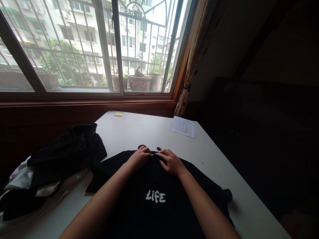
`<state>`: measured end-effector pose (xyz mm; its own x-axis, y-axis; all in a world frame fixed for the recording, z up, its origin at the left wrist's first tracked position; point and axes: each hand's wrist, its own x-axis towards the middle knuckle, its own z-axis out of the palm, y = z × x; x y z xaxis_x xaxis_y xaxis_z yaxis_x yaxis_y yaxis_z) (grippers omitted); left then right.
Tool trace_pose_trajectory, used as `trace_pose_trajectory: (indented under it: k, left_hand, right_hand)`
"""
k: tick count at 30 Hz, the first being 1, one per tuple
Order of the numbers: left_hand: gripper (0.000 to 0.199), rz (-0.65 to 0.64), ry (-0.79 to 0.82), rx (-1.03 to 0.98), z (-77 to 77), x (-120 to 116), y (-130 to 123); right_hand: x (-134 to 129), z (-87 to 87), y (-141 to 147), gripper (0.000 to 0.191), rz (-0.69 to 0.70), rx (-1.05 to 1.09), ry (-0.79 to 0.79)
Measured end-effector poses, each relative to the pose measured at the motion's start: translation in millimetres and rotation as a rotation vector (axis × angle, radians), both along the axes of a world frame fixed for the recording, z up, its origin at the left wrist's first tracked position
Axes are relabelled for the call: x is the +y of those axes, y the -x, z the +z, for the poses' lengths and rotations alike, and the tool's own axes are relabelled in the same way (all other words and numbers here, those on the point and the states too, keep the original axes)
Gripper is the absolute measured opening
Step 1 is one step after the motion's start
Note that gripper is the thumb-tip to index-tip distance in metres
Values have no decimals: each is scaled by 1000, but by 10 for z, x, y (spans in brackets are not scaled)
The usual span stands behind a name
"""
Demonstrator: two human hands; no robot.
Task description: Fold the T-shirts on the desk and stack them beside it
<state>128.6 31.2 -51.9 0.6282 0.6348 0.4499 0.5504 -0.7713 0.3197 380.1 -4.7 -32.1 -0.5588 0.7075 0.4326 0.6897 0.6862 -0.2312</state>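
Note:
A black T-shirt with white lettering lies spread on the white table, its collar edge away from me and its sleeves out to both sides. At the collar, my left hand has its fingers closed on the fabric. Just to the right, my right hand pinches the same edge between bent fingers. A small brown round object and a white item with a dark round spot show just beyond the collar, partly hidden.
A pile of dark and light clothes sits on the left of the table. Printed papers lie at the far right edge, a yellow note at the far left. Beyond are a barred window and a curtain.

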Motion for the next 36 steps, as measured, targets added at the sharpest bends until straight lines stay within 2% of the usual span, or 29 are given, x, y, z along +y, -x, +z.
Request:
trace_pose_trajectory:
  k: [14,17,22,25,29,32,36]
  left_hand:
    - [41,62,-110,119,7,-51,49]
    - [46,69,-103,172,63,-163,75]
    - [51,89,-49,233,138,-524,265]
    - [54,144,-16,266,111,-737,473]
    - [56,293,56,315,40,-915,769]
    - [60,400,113,352,19,-960,918]
    - [64,453,168,381,55,-934,939]
  right_hand:
    - [-6,-16,-13,44,-7,-18,-43]
    - [-5,-11,-1,45,-11,-25,-47]
    - [-115,14,-38,44,-30,-16,3]
    - [-301,19,-225,45,-87,-11,66]
    - [-646,-73,-734,47,-310,-3,125]
    - [-914,-214,-1166,55,-445,-73,210]
    - [-1133,-335,-1520,57,-481,-154,236]
